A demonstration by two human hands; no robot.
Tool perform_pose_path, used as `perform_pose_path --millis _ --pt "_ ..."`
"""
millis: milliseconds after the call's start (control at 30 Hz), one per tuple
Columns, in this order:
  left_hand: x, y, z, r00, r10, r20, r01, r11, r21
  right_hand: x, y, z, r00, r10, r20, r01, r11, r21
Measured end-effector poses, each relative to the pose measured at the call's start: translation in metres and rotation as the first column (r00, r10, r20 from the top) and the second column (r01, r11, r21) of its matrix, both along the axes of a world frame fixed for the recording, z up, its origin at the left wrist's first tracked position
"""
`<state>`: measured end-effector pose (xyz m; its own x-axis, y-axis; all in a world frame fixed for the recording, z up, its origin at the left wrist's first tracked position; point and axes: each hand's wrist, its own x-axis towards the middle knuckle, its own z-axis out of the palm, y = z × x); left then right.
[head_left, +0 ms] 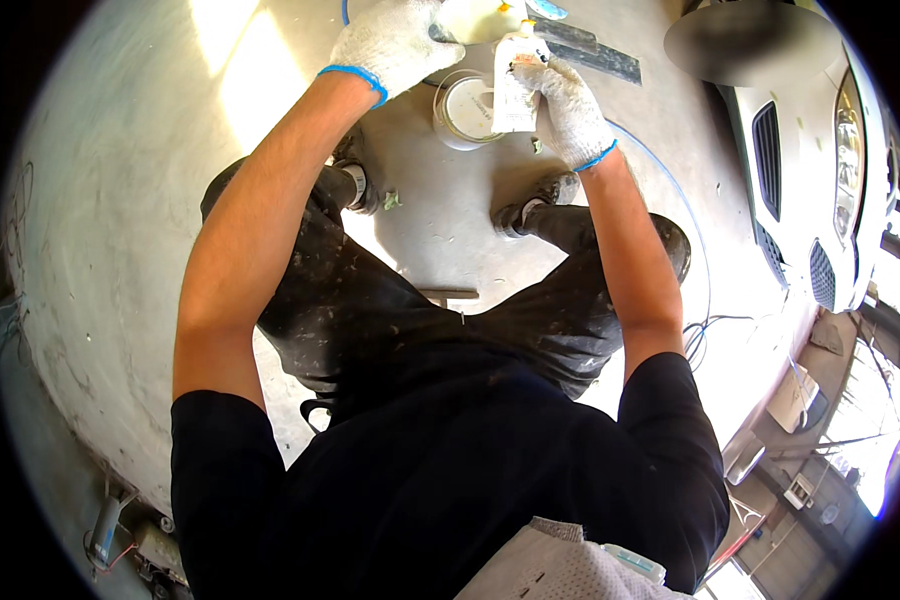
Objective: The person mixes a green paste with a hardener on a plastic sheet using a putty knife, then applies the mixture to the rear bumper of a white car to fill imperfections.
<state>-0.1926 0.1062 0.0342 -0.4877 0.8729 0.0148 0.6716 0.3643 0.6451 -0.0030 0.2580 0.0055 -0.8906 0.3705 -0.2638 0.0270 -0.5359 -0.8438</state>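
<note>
Both of my hands wear white knit gloves with blue cuffs. My left hand (392,45), at the top edge, is closed at the side of a pale rounded thing (468,20). An orange-yellow spot shows on its right side; the frame cuts it off, so its kind is unclear. My right hand (573,112) grips a flat white printed packet (513,98) with an orange-yellow top, its fingers wrapped round the right side. Just behind and left of that packet, on the floor, stands a white lidded bucket (462,112) with a wire handle.
Dark flat strips (595,55) lie on the floor beyond my right hand. A white car's front (805,180) stands at the right, with a dark round blurred object (750,42) above. A thin blue hose (670,180) curves along the floor. My knees spread on both sides.
</note>
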Motion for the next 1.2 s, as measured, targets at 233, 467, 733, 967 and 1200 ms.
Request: perform_pose_path --millis 233,467,733,967,1200 --pt "-0.01 -0.004 -0.001 1.0 0.006 0.015 -0.006 1.0 0.004 0.006 0.01 0.002 0.992 0.077 -0.095 -0.082 0.996 -0.043" --pt "-0.007 -0.001 0.007 1.0 -0.017 0.021 0.017 1.0 -0.02 0.019 0.02 0.006 0.99 0.13 -0.048 -0.122 0.983 0.139" --pt "-0.007 -0.002 -0.002 0.982 -0.03 0.187 0.022 0.999 0.041 0.018 0.013 0.006 0.991 -0.117 0.061 0.096 0.957 0.275" --pt "-0.005 -0.002 0.001 1.0 -0.014 -0.003 0.014 0.999 -0.03 0.025 0.029 -0.012 0.992 -0.008 0.123 -0.024 0.967 0.255" --pt "-0.005 -0.005 0.002 1.0 -0.011 0.013 0.011 0.999 -0.032 0.022 0.017 -0.025 0.993 -0.056 0.101 0.003 0.884 0.468"
